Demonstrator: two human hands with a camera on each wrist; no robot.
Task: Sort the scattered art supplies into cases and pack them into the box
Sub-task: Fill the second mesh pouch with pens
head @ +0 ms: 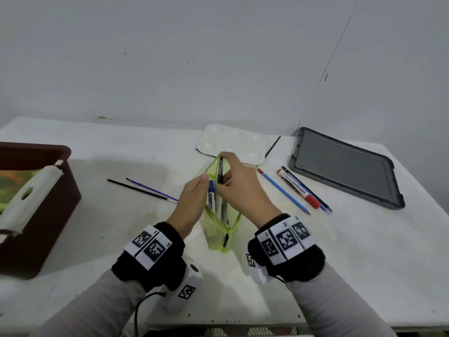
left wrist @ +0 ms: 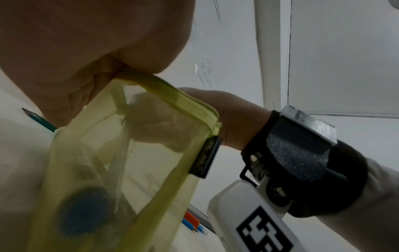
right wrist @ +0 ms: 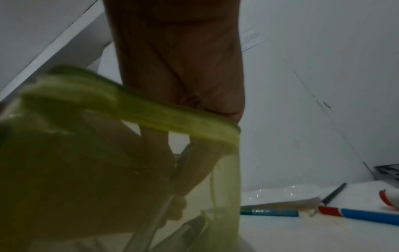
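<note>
A see-through green mesh pencil case (head: 218,229) stands upright on the white table, its top zip open. My left hand (head: 202,184) pinches the case's left rim (left wrist: 164,88) between thumb and fingers. My right hand (head: 226,169) grips a black pen (head: 220,172) that points down into the opening. A blue marker (head: 211,193) stands inside the case, and its round end (left wrist: 84,213) shows through the mesh. In the right wrist view, the case (right wrist: 129,112) covers most of the fingers.
Right of the case lie a blue pencil (head: 283,190), a red whiteboard marker (head: 298,188) and a blue pen (head: 313,195). A grey lid (head: 345,166) lies far right and a white palette (head: 233,142) behind. Thin black and purple brushes (head: 143,189) lie left, near a brown box (head: 48,190).
</note>
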